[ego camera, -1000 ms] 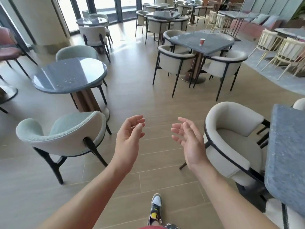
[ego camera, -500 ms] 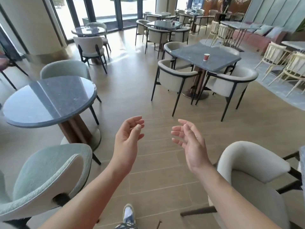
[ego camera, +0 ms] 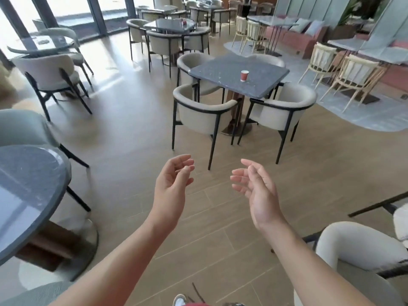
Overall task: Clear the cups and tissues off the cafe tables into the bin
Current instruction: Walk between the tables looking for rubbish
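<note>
A red paper cup (ego camera: 244,75) stands upright on a dark square table (ego camera: 223,76) ahead, ringed by beige armchairs. A second small red cup (ego camera: 184,23) sits on a farther dark table (ego camera: 167,26). Both my hands hang in front of me over the wooden floor, well short of the square table. My left hand (ego camera: 171,184) is relaxed with loosely bent fingers and holds nothing. My right hand (ego camera: 256,188) faces it, fingers loose, palm bare. No tissues or bin are visible.
A round grey table (ego camera: 28,191) stands close at my left with a green chair (ego camera: 19,127) behind it. A beige armchair (ego camera: 357,250) is near my right. Two beige armchairs (ego camera: 203,113) block the near side of the square table. Wooden floor lies between.
The view has advanced toward the square table with the red cup, which now appears larger. The round table slid to the left edge. Both hands kept the same relaxed pose.
</note>
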`<state>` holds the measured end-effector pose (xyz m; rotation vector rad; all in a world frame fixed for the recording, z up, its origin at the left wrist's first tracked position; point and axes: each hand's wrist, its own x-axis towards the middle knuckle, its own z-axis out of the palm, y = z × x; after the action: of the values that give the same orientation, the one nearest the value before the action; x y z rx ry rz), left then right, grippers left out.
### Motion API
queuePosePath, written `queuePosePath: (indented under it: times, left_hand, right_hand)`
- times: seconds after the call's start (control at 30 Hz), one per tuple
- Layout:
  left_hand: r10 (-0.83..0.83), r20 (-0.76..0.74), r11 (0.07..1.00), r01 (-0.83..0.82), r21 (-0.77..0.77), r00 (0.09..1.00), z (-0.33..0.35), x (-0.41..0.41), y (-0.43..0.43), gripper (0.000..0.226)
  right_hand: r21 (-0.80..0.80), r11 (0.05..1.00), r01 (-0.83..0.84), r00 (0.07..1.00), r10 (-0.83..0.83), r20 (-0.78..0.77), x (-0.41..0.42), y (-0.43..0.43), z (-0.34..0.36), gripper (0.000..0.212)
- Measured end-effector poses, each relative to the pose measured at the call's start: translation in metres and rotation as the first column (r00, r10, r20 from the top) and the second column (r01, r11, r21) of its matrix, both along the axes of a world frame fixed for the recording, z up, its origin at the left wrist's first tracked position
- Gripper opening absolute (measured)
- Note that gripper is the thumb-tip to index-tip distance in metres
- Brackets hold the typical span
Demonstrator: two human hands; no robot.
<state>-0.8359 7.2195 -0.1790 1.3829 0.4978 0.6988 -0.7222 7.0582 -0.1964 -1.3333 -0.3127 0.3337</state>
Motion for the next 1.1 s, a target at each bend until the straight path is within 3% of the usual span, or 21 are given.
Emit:
queuePosePath:
  times: [0.37,0.73,1.1]
  left_hand:
    - [-0.175,-0.053,0.985,0.174,-0.018,0.983,-0.026,0.231,0.075,0.025]
    - [-0.155,-0.055,0.988,0.154,-0.026,0.986,-0.016,0.506,0.115,0.025]
    - [-0.133,-0.033,0.989,0.131,-0.062,0.991,-0.017,0.703,0.18,0.028]
  right_hand:
    - [0.002,0.983,0.182,0.981,-0.181,-0.068,0.202,0.057,-0.028,0.039]
    - [-0.026,0.987,0.16,0.987,-0.16,-0.027,0.486,0.1,-0.012,0.039]
    - [-0.056,0.983,0.173,0.984,-0.175,-0.025,0.687,0.161,-0.013,0.039]
